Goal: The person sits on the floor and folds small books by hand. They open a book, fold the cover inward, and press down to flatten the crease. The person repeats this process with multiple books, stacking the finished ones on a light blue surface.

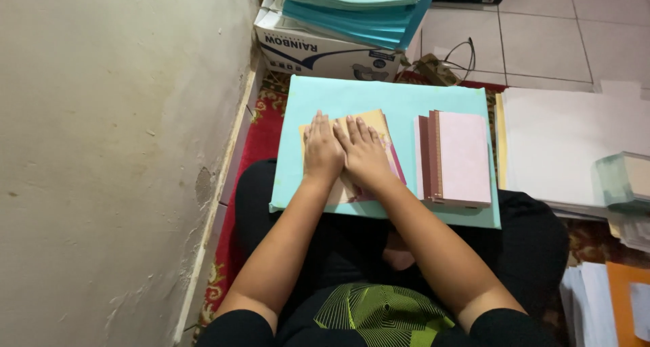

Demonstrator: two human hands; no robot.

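Observation:
My left hand (321,149) and my right hand (363,152) lie flat, side by side, fingers together, pressing on a small tan and pink booklet (379,126). The booklet rests on a large light-blue sheet (352,96) that lies across my lap. To the right on the same sheet sits a stack of pink booklets (455,159), a hand's width from my right hand. Neither hand grips anything.
A wall (108,150) stands close on the left. A cardboard box (318,49) topped with blue folders (359,8) sits ahead. White paper stacks (569,144) and a small wrapped bundle (626,179) lie at right, an orange sheet (626,306) at lower right. A red rug (261,140) lies underneath.

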